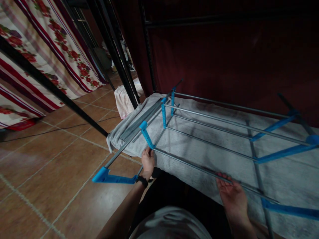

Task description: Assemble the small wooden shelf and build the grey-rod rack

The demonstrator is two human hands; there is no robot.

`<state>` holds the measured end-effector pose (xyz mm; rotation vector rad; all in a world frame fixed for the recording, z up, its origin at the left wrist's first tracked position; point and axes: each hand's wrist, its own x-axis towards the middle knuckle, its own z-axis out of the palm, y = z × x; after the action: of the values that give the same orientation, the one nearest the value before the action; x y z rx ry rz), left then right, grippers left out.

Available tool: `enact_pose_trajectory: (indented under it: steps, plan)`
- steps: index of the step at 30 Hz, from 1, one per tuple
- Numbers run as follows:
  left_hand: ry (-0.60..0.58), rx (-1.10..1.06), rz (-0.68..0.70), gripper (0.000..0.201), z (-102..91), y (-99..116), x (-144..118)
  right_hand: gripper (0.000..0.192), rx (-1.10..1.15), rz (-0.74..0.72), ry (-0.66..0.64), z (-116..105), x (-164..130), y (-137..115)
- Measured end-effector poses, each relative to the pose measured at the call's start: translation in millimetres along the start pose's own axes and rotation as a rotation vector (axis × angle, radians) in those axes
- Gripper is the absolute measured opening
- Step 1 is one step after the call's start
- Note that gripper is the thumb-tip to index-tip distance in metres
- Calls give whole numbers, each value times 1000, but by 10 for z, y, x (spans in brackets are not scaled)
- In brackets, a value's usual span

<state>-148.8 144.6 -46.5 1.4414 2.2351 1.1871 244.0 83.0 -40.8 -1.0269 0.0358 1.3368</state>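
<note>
A rack of thin grey metal tubes (189,162) joined by blue plastic brackets (147,134) rests on a grey blanket. At its near left corner, my left hand (148,162) is closed around the joint where a bracket meets the tubes; a dark band circles that wrist. Further right, my right hand (231,194) is turned palm up under the front long tube, its fingers curled around it. Another blue bracket (112,177) juts out over the floor on the left. A bundle of loose grey tubes (139,122) lies behind the left end.
The grey blanket (199,142) covers a low platform against a dark red cloth (224,66). Black metal posts (119,56) and a slanting black bar (62,93) stand left. Floral curtains (62,49) hang above the tiled floor (62,159), which a thin cable (62,127) crosses.
</note>
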Motion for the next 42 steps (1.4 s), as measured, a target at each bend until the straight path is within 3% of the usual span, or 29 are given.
enact_pose_trajectory:
  steps: [4, 8, 12, 30, 42]
  plan:
    - [25, -6, -3, 30, 13, -31, 1, 23, 164, 67, 57, 166, 87, 14]
    - [27, 27, -8, 30, 36, -50, 1, 36, 186, 9, -105, 253, 162, 59]
    - [31, 69, -12, 31, 56, -62, -6, 43, 178, -150, -199, 270, 232, 124]
    - [62, 178, 22, 33, 94, -60, -45, 39, 173, -310, -290, 310, 240, 205]
    - [60, 171, 11, 33, 88, -62, -39, 35, 283, -255, -286, 275, 257, 227]
